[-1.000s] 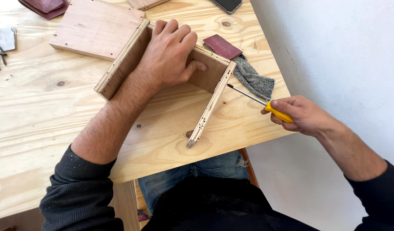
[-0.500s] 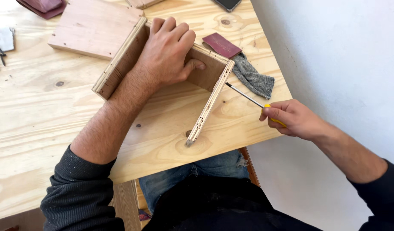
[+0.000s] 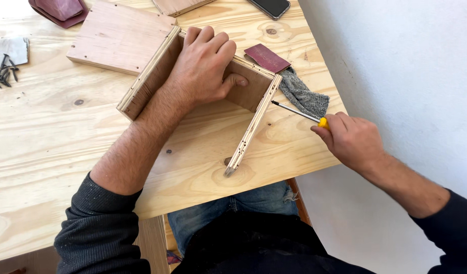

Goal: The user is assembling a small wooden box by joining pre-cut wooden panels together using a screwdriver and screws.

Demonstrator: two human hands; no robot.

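Observation:
An open three-sided plywood frame stands on edge on the wooden table. My left hand lies over its far wall, fingers draped across the top and thumb pressing the inner face. My right hand grips a yellow-handled screwdriver. Its metal shaft points left, with the tip against the outer face of the frame's right-hand board near the corner.
A flat plywood board lies behind the frame. Dark red sandpaper and a grey cloth sit by the right edge. A phone is at the top, loose black screws far left. The table edge is near my right hand.
My right hand has shifted the screwdriver slightly up and left, bringing its tip to the frame's right board. My left hand stays on the frame.

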